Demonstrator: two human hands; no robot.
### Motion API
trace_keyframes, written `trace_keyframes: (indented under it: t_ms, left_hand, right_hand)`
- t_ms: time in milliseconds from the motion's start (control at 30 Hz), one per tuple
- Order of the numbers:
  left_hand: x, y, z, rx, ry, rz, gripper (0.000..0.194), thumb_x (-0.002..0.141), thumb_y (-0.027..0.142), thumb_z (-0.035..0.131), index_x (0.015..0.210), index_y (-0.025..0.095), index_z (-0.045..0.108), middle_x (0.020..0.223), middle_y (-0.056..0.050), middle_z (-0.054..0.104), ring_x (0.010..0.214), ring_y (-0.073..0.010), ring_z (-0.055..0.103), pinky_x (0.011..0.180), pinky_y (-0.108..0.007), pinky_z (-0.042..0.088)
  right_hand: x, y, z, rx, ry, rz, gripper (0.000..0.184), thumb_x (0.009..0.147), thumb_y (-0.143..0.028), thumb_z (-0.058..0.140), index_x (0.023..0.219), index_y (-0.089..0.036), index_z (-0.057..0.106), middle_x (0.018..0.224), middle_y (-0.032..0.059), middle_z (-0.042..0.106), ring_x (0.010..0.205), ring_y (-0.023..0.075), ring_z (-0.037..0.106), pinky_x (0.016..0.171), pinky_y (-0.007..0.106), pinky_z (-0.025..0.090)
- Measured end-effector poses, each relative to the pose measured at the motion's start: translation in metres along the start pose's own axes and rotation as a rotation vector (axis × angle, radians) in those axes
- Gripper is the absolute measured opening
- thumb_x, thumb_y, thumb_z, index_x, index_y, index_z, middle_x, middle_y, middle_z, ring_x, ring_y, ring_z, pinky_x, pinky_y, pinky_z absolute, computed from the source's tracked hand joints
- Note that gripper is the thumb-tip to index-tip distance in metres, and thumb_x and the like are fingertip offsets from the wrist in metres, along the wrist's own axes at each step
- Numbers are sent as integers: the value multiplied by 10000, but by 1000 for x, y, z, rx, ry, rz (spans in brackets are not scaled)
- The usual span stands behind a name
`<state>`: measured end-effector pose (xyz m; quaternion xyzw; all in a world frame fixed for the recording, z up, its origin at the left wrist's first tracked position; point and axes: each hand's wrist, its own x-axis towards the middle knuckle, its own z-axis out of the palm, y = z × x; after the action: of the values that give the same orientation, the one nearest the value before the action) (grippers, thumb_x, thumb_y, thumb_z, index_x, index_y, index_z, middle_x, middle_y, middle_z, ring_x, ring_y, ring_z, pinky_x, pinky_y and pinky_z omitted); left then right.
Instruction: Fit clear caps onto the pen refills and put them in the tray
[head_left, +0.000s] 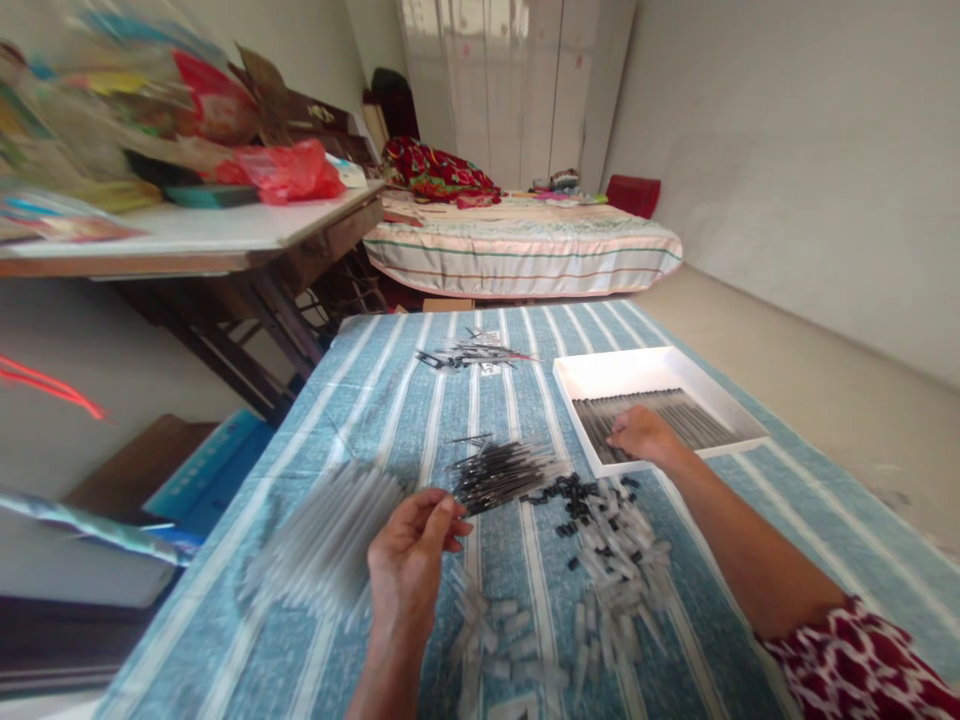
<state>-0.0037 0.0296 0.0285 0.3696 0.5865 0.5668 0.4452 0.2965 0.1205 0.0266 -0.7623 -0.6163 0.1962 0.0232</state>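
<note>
My left hand [414, 545] is closed, thumb pressed to the fingers, at the near left edge of a pile of thin dark pen refills [501, 478]. What it pinches, if anything, is too small to make out. Left of it lies a stack of translucent pen barrels [326, 530]. My right hand [643, 435] reaches into a white box [611, 372], its curled fingers down at the left part of a row of grey pens with dark ends [697, 415]. Anything between those fingertips is hidden. Translucent caps [619, 560] and small black plugs [574, 500] lie loose between both hands.
A blue striped cloth [375, 400] covers the table. More thin dark pieces [480, 354] lie toward its far end. A side table [300, 225] with plastic bags [289, 172] stands at the left. Beyond is a bed [525, 245]; a wall [810, 170] runs along the right.
</note>
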Motion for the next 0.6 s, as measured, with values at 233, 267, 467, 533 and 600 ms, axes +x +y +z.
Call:
trace_keyframes:
  t_ms: [233, 267, 467, 533, 600]
  left_hand:
    - [-1, 3, 0, -8, 11, -8, 228, 647, 273, 659, 815, 133, 597, 599, -4, 666, 499, -135, 600, 430, -213, 467]
    - [-1, 3, 0, -7, 13, -9, 229, 645, 273, 660, 814, 131, 598, 599, -5, 666, 497, -135, 599, 430, -214, 467]
    - [0, 5, -1, -9, 27, -9, 234, 639, 269, 662, 813, 127, 598, 608, -14, 669, 492, -136, 602, 426, -213, 463]
    - [2, 5, -3, -7, 34, -9, 241, 634, 271, 663, 815, 126, 597, 611, -18, 667, 494, -143, 606, 424, -218, 463]
    - [5, 4, -6, 4, 55, 2, 249, 630, 279, 661, 815, 125, 597, 608, -23, 663, 495, -153, 610, 420, -226, 465]
  right_hand:
    - [0, 2, 1, -13, -9, -1, 212, 760, -339, 560, 762, -185, 706, 687, 63, 691, 682, 178, 623, 551, 228, 387]
    - [0, 2, 2, -14, -8, -2, 211, 758, -336, 561, 756, -184, 706, 681, 63, 690, 681, 179, 623, 549, 228, 384]
    - [0, 3, 4, 7, 13, 6, 211, 765, -320, 543, 789, -181, 701, 663, 66, 685, 673, 189, 618, 544, 239, 377]
    - [0, 3, 5, 20, 18, 2, 211, 769, -315, 536, 809, -185, 697, 670, 66, 687, 671, 191, 617, 549, 244, 378]
    - [-1, 4, 6, 30, 21, -4, 207, 770, -308, 534, 823, -188, 693, 672, 64, 686, 670, 194, 617, 557, 249, 381]
